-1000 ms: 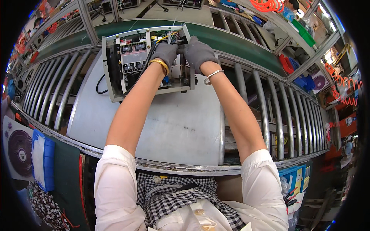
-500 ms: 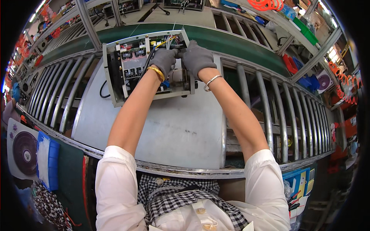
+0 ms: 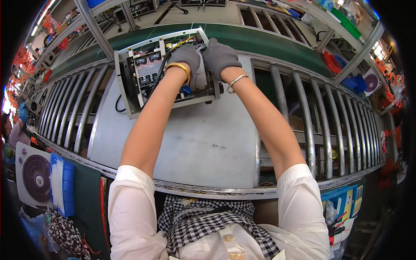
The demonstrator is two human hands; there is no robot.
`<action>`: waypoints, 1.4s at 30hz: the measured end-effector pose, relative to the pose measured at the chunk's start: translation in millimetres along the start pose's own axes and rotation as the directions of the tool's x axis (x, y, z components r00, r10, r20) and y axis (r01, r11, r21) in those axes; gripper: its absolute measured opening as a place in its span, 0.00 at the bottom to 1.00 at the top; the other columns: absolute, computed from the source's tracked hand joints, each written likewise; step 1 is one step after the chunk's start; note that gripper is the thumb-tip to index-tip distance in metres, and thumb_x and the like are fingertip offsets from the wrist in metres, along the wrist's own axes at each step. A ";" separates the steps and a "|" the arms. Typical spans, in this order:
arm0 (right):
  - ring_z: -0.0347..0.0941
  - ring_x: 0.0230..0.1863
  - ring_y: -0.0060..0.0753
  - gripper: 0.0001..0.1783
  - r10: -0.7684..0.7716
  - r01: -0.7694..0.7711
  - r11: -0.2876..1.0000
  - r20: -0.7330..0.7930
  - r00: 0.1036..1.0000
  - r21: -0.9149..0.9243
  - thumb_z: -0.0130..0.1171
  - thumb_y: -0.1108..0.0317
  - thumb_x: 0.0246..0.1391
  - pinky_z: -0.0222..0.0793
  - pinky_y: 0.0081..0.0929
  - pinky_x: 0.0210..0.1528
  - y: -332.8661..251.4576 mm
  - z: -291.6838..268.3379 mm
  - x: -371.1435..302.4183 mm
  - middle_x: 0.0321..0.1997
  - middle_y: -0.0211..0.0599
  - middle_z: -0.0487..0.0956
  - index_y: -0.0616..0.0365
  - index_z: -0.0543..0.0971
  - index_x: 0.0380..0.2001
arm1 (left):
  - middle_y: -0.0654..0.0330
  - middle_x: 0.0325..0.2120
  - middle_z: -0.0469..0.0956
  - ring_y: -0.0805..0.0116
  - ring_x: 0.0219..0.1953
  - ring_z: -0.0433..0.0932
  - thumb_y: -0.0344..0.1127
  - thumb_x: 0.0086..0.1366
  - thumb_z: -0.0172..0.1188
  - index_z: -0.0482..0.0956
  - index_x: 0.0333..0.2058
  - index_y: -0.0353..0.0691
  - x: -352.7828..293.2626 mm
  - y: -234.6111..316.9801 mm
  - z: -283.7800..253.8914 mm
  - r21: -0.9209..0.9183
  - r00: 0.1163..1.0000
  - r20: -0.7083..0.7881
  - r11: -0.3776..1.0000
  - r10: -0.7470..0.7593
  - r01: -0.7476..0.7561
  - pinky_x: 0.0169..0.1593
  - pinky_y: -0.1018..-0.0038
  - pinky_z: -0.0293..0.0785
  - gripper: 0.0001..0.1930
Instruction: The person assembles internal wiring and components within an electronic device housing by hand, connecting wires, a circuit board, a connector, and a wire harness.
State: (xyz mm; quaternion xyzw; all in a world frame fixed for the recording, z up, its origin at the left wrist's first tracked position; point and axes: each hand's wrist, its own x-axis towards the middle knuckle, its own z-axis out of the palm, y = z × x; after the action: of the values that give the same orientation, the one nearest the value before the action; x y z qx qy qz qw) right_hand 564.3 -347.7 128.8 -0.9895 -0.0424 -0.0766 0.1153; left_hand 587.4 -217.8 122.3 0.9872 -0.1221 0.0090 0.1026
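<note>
An open metal machine housing [image 3: 130, 113] with circuit boards [image 3: 148, 69] and wires inside rests on a pale metal plate [image 3: 195, 147], near its far left part. My left hand [image 3: 186, 56], in a grey glove, reaches into the housing among the cables with its fingers curled; what they grip is hidden. At the housing's right end panel my right hand [image 3: 220, 60], also gloved in grey, is bent around the edge close to the left hand. Its fingertips are mostly out of sight. A black cable [image 3: 159, 74] runs beside my left wrist.
Roller conveyors [image 3: 323, 125] flank the plate on both sides, with a green belt [image 3: 260, 45] beyond. Metal frame posts [image 3: 95, 28] rise at the back. A blue bin [image 3: 63, 184] and a fan [image 3: 37, 178] stand at lower left; hand tools [image 3: 336, 227] lie at lower right.
The view has shifted slightly. My left hand has turned over a little inside the housing, and both hands stay at its right end.
</note>
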 end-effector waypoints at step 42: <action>0.80 0.39 0.54 0.20 -0.025 0.012 0.994 -0.114 0.993 -0.111 0.50 0.63 0.58 0.76 0.42 0.40 -0.1 11.6 1.9 0.37 0.54 0.82 0.69 0.71 0.47 | 0.54 0.23 0.81 0.68 0.19 0.75 0.38 0.60 0.58 0.81 0.35 0.32 21.6 -25.7 51.2 -0.847 0.968 0.048 0.504 -0.248 0.171 0.21 0.70 0.68 0.13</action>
State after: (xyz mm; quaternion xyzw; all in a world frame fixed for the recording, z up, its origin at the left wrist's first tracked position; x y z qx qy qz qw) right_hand 567.8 -344.7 118.0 -0.9878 -0.0404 -0.1369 0.0620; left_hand 614.3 -209.1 67.9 0.8200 0.0132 -0.0242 0.5717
